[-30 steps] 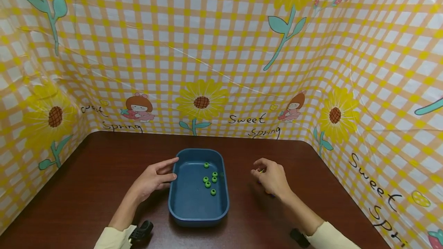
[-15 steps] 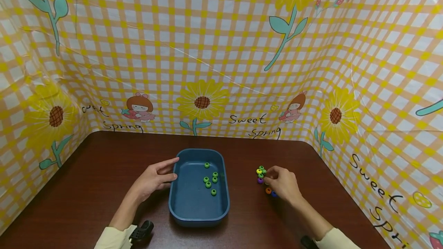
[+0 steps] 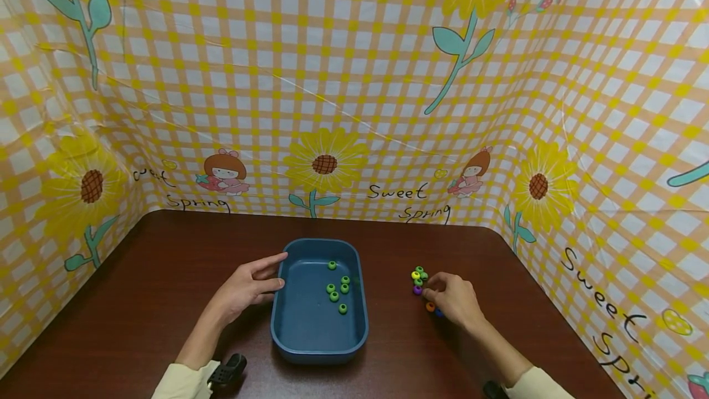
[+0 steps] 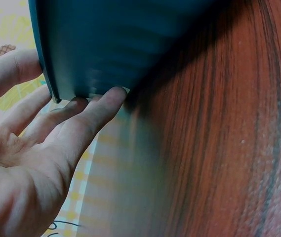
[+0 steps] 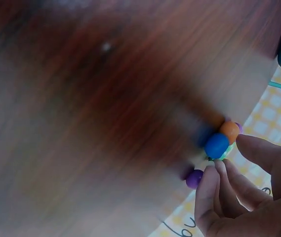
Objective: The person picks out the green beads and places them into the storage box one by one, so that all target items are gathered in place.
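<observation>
Yellow-checked cloth hems in the bench at its far edge, with a decent strip of wood between the blue tub, lower centre, and the loose beads, lower right. Left hand has fingers spread against the tub's left side; right hand is over the beads, can't tell if its fingers pinch one.

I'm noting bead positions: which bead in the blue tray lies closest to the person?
The green bead that appears lowest in the head view; the other five green beads all lie farther up the blue tray.
</observation>
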### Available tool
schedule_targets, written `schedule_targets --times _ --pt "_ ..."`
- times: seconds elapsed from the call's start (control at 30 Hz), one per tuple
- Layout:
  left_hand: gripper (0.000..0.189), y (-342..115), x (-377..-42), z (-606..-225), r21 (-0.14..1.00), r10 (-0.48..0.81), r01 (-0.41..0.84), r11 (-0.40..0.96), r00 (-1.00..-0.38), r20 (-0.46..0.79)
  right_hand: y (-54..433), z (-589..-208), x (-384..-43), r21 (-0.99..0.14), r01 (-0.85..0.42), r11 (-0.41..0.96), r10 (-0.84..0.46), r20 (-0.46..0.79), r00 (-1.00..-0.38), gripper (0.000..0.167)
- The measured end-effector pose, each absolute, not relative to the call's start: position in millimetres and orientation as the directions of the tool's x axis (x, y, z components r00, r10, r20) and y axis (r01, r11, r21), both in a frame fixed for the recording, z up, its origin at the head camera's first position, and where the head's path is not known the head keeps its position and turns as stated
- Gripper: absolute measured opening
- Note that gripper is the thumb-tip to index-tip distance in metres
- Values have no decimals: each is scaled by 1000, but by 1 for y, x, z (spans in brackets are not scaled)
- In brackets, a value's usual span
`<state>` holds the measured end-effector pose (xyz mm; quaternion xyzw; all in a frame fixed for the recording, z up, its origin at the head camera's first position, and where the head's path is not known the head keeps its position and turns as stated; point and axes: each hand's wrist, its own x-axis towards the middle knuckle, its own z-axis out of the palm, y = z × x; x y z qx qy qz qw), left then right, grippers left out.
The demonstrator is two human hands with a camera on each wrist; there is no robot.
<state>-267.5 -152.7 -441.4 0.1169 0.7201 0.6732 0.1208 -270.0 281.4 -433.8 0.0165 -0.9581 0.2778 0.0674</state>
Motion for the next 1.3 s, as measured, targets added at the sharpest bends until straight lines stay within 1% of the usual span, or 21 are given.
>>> schedule_targets --times 0.6,0.87,1.13,1.3 --pt "62 -153 -266 -441 998 328 1 67 -944 -21 284 -439 -274 -524 -58 850 6 119 -993 14" --pt "64 -152 -266 -441 998 331 3 61 -943 -17 282 -437 -275 -520 -64 852 19 153 -988 8" --pt "63 -152 -265 -441 998 322 -2 64 -947 -23 270 -422 -277 -574 -86 814 21 176 -984 18" --pt "62 -151 -265 -441 998 314 -7 59 -949 -26 261 -414 -278 -588 -114 801 -7 182 -983 18"
